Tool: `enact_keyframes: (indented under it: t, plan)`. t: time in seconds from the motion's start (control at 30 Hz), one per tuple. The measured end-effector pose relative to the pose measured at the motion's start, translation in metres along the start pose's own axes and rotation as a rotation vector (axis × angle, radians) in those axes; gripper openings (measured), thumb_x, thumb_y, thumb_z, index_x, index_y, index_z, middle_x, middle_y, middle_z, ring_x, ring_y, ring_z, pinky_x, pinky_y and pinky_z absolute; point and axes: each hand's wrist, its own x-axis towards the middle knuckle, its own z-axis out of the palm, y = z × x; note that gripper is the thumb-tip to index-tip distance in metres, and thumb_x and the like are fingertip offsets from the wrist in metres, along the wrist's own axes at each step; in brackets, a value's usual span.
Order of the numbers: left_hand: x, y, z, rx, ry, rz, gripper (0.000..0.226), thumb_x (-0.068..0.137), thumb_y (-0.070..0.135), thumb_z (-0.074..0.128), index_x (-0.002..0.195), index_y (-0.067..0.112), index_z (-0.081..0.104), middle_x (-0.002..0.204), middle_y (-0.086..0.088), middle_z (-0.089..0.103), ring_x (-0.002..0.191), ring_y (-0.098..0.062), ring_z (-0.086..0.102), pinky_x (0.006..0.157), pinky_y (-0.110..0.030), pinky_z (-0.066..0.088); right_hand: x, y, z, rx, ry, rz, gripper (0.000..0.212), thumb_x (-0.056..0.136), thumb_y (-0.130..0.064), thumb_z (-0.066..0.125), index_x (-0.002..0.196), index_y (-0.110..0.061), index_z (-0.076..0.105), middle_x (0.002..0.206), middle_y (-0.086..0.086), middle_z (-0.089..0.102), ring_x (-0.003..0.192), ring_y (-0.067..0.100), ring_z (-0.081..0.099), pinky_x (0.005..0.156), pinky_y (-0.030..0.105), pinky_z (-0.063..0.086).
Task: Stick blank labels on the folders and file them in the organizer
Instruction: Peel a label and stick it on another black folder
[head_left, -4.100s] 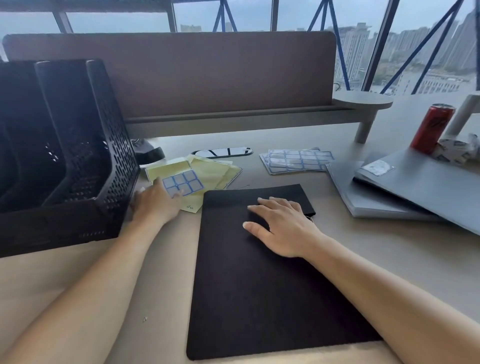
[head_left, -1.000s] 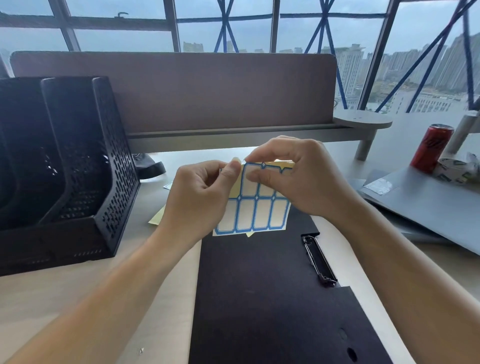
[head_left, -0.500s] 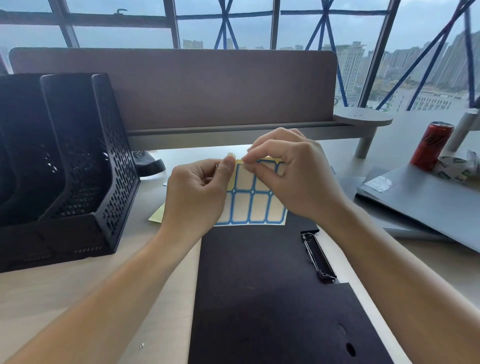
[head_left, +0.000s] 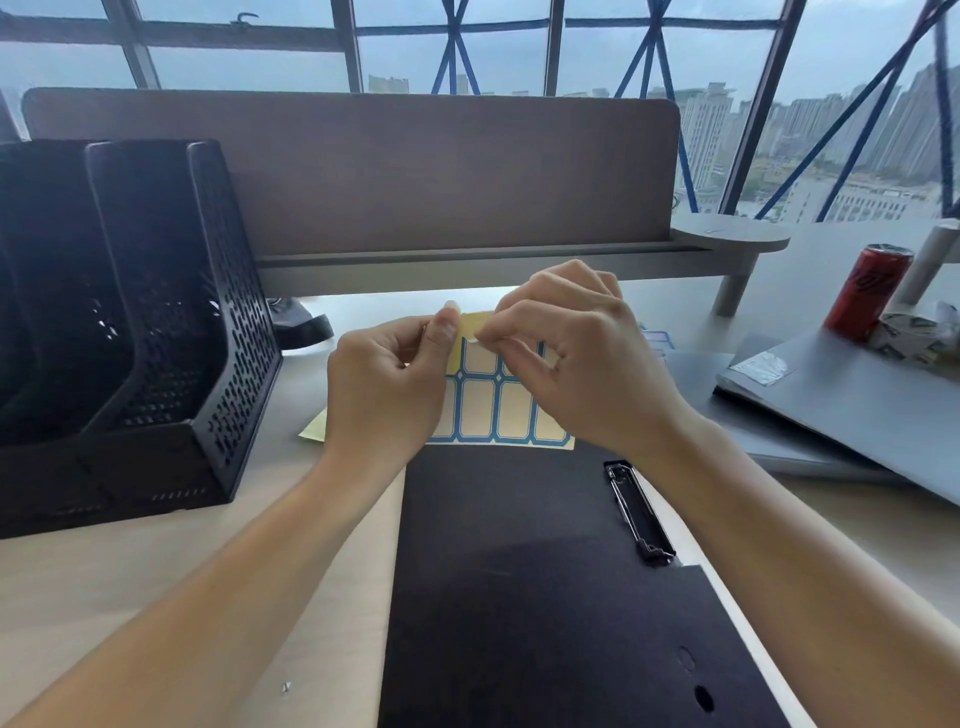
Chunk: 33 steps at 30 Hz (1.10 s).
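Observation:
A sheet of blue-bordered blank labels (head_left: 498, 410) on yellow backing is held up above the desk, just past the far end of the black folder (head_left: 545, 597). My left hand (head_left: 384, 384) pinches the sheet's top left edge. My right hand (head_left: 582, 358) pinches a label corner at the sheet's top, where bare yellow backing shows. The folder lies flat in front of me, with a metal clip (head_left: 636, 512) along its right edge. The black mesh organizer (head_left: 156, 332) stands at the left; the slots I can see look dark and hold nothing visible.
Grey folders (head_left: 841, 415) are stacked at the right, with a red can (head_left: 867, 291) and crumpled paper behind them. More label sheets (head_left: 657, 340) and yellow backing (head_left: 314, 428) lie behind my hands. A brown divider panel (head_left: 415, 171) closes off the back of the desk.
Four seconds ago both hands lay flat on the desk and folder. Since then they lifted a label sheet; in the last second it sank slightly and the right fingers closed on a top corner.

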Motion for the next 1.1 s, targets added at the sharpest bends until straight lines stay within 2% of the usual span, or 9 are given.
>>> enact_keyframes:
  t: [0.1, 0.23, 0.37, 0.53, 0.63, 0.77, 0.87, 0.97, 1.1]
  plan:
    - [0.0, -0.004, 0.0, 0.015, 0.015, 0.017, 0.052, 0.097, 0.045, 0.056, 0.066, 0.003, 0.062, 0.055, 0.002, 0.04, 0.052, -0.013, 0.031, 0.049, -0.034, 0.027, 0.0, 0.0, 0.001, 0.008, -0.016, -0.023, 0.008, 0.088, -0.024, 0.071, 0.087, -0.019, 0.077, 0.089, -0.006, 0.071, 0.09, 0.022, 0.061, 0.082, 0.042, 0.045]
    - [0.003, -0.004, -0.002, 0.078, 0.083, 0.041, 0.032, 0.097, 0.041, 0.058, 0.066, 0.039, 0.067, 0.078, 0.02, 0.067, 0.08, 0.0, 0.06, 0.07, -0.02, 0.042, 0.0, -0.002, 0.002, 0.059, -0.039, -0.01, 0.005, 0.087, -0.019, 0.072, 0.087, -0.017, 0.077, 0.085, -0.004, 0.07, 0.086, 0.023, 0.061, 0.078, 0.045, 0.05]
    - [0.01, -0.017, -0.003, 0.125, 0.103, 0.056, 0.028, 0.095, 0.047, 0.055, 0.073, 0.038, 0.07, 0.091, 0.005, 0.069, 0.099, -0.003, 0.055, 0.083, -0.023, 0.043, -0.002, -0.003, 0.004, 0.134, -0.1, 0.02, 0.006, 0.087, -0.016, 0.072, 0.089, -0.016, 0.077, 0.082, -0.003, 0.069, 0.082, 0.022, 0.058, 0.078, 0.039, 0.05]
    - [0.015, -0.032, -0.004, 0.076, 0.105, 0.015, 0.043, 0.092, 0.059, 0.05, 0.079, 0.024, 0.072, 0.068, 0.001, 0.051, 0.063, -0.017, 0.044, 0.061, -0.035, 0.039, -0.002, -0.005, 0.005, 0.222, -0.144, 0.05, 0.006, 0.088, -0.011, 0.072, 0.091, -0.013, 0.078, 0.084, 0.0, 0.07, 0.08, 0.02, 0.062, 0.075, 0.032, 0.051]
    - [0.016, -0.033, -0.004, 0.061, 0.102, 0.035, 0.055, 0.094, 0.054, 0.05, 0.072, 0.005, 0.061, 0.058, -0.016, 0.039, 0.056, -0.018, 0.034, 0.054, -0.043, 0.035, -0.002, -0.006, 0.002, 0.364, -0.132, 0.167, 0.008, 0.086, -0.008, 0.074, 0.088, -0.015, 0.076, 0.083, -0.003, 0.068, 0.076, 0.011, 0.063, 0.074, 0.022, 0.05]
    - [0.018, -0.035, -0.006, 0.027, 0.116, 0.018, 0.047, 0.094, 0.054, 0.052, 0.075, 0.014, 0.066, 0.054, 0.005, 0.045, 0.054, -0.012, 0.038, 0.054, -0.034, 0.036, 0.001, -0.005, 0.001, 0.586, -0.081, 0.412, 0.025, 0.084, -0.004, 0.075, 0.084, -0.029, 0.072, 0.079, -0.014, 0.073, 0.077, 0.008, 0.07, 0.075, 0.02, 0.054]
    - [0.021, -0.039, -0.008, -0.001, 0.095, -0.005, 0.047, 0.092, 0.057, 0.052, 0.079, 0.016, 0.069, 0.061, 0.001, 0.047, 0.06, -0.013, 0.039, 0.056, -0.041, 0.043, 0.003, -0.003, 0.002, 0.836, 0.012, 0.664, 0.021, 0.083, 0.001, 0.073, 0.081, -0.02, 0.072, 0.073, -0.008, 0.074, 0.072, 0.009, 0.072, 0.075, 0.023, 0.057]
    - [0.024, -0.043, -0.011, -0.126, 0.096, -0.058, 0.023, 0.09, 0.052, 0.06, 0.078, 0.039, 0.076, 0.076, 0.004, 0.066, 0.072, -0.013, 0.056, 0.072, -0.048, 0.055, 0.002, 0.001, 0.002, 1.112, 0.049, 0.931, 0.013, 0.087, 0.002, 0.068, 0.085, -0.011, 0.069, 0.078, 0.005, 0.074, 0.073, 0.02, 0.073, 0.075, 0.029, 0.058]
    - [0.03, -0.057, -0.017, -0.147, 0.18, -0.128, 0.003, 0.089, 0.035, 0.07, 0.088, 0.037, 0.071, 0.099, 0.016, 0.072, 0.103, -0.006, 0.066, 0.102, -0.038, 0.05, -0.003, 0.009, 0.009, 1.137, -0.022, 1.076, 0.01, 0.088, -0.002, 0.068, 0.086, -0.012, 0.068, 0.084, 0.009, 0.074, 0.076, 0.022, 0.074, 0.073, 0.03, 0.058]
